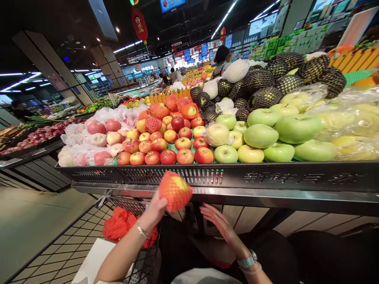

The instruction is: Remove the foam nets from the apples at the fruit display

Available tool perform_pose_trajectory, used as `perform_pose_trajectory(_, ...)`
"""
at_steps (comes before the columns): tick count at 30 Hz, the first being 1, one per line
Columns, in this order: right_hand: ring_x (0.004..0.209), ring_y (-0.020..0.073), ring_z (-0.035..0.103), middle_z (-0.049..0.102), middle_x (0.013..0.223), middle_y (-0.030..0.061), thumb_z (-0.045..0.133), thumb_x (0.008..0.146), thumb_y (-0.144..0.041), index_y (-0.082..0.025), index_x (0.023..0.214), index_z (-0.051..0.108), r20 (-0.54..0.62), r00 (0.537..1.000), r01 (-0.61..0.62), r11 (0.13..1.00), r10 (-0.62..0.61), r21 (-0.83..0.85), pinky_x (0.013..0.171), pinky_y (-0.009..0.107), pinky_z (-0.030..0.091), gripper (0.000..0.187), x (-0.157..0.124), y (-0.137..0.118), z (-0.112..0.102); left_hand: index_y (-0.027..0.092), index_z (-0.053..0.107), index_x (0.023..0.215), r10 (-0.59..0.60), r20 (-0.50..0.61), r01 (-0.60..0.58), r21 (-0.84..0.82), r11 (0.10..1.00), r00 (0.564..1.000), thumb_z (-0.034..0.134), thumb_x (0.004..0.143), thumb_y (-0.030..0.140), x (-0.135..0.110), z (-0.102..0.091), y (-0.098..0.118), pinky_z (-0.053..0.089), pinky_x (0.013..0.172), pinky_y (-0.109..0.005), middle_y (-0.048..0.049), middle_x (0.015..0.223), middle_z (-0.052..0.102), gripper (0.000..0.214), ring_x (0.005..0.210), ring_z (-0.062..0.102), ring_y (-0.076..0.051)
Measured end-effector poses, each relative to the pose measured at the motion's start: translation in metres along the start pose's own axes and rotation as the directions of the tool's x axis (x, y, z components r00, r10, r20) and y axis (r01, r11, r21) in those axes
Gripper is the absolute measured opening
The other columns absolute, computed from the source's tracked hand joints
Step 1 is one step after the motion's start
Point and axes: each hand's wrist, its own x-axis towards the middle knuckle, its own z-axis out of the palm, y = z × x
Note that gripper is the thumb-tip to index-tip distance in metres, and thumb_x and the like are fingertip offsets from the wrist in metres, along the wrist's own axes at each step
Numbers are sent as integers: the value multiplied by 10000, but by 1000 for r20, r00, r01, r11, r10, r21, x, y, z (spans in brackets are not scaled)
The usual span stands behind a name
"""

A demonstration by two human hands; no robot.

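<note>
My left hand (156,208) is closed on an apple in a red foam net (175,191), held up just in front of the display's black front rail. Yellow-green skin shows at the top of the net. To its right, my right hand (217,223) is held out with fingers stretched and nothing in it. Behind the rail lie rows of loose red-yellow apples (184,143), with several red-netted apples (159,111) heaped at the back. More red foam nets (120,223) lie in the wire cart at my left; whether they hold fruit I cannot tell.
The display's black rail (233,175) runs across in front of me. Green apples (261,136) and dark-netted melons (260,85) fill its right side; bagged pink fruit (96,127) its left. A wire shopping cart (63,242) stands lower left. A person (222,61) is behind the display.
</note>
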Motion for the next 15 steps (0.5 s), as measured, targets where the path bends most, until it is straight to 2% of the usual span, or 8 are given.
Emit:
perform_pose_trajectory(1, 1231, 266, 573, 611, 1308, 121, 438, 904, -603, -294, 1296, 580, 10, 1000, -19, 999, 20, -30, 1059, 432, 426, 519, -4, 3, -7, 214, 497, 1256, 158, -97, -140, 170, 975, 983, 704, 560, 734, 7, -13, 20, 530, 821, -419, -127, 1167, 612, 893, 963, 622, -285)
perform_pose_trajectory(2, 1209, 277, 589, 628, 1280, 134, 448, 895, -609, -290, 1278, 600, 10, 999, -32, 998, 33, -59, 1044, 429, 439, 521, -8, 6, -14, 202, 461, 1291, 332, -214, -235, 381, 894, 918, 692, 594, 716, 16, -25, 40, 494, 919, -461, -134, 1226, 579, 897, 1071, 588, -312)
perform_pose_trajectory(3, 1183, 289, 606, 642, 1252, 147, 459, 884, -616, -282, 1260, 617, 0, 999, -40, 996, 40, -78, 1026, 433, 452, 527, -11, 8, -20, 182, 431, 1314, 507, -284, -259, 603, 755, 814, 705, 605, 684, 26, -36, 60, 450, 985, -489, -142, 1262, 548, 911, 1143, 547, -330)
perform_pose_trajectory(5, 1133, 303, 634, 667, 1196, 162, 483, 867, -623, -267, 1220, 644, -40, 998, -45, 996, 41, -78, 997, 444, 470, 526, -16, 12, -29, 164, 371, 1351, 712, -263, -211, 839, 502, 651, 690, 645, 640, 51, -53, 97, 383, 1058, -497, -145, 1313, 499, 909, 1226, 488, -335)
perform_pose_trajectory(7, 1092, 303, 652, 685, 1149, 166, 510, 856, -619, -258, 1176, 663, -95, 994, -54, 997, 48, -57, 974, 448, 481, 506, -20, 16, -35, 162, 332, 1369, 780, -184, -150, 930, 334, 598, 627, 735, 581, 81, -61, 130, 377, 1067, -458, -138, 1332, 477, 816, 1247, 474, -307)
perform_pose_trajectory(9, 1063, 306, 662, 694, 1113, 172, 521, 851, -619, -239, 1137, 676, -149, 987, -70, 996, 61, -57, 957, 451, 492, 500, -23, 17, -36, 170, 303, 1387, 769, -116, -66, 977, 201, 628, 604, 773, 526, 115, -58, 156, 371, 1069, -438, -132, 1349, 466, 770, 1255, 464, -299)
perform_pose_trajectory(11, 1046, 315, 666, 695, 1099, 170, 530, 846, -617, -221, 1119, 678, -192, 980, -77, 992, 57, -97, 952, 469, 498, 504, -27, 15, -36, 181, 282, 1409, 711, -92, 26, 994, 102, 698, 592, 790, 500, 153, -49, 173, 376, 1051, -432, -138, 1383, 437, 762, 1268, 441, -320)
perform_pose_trajectory(15, 1031, 315, 670, 705, 1077, 126, 534, 834, -627, -254, 1113, 674, -239, 971, -63, 975, 11, -214, 954, 469, 505, 487, -38, 9, -35, 142, 277, 1434, 577, -136, 177, 984, -15, 805, 573, 795, 511, 226, -26, 181, 362, 1010, -458, -202, 1393, 400, 795, 1236, 444, -384)
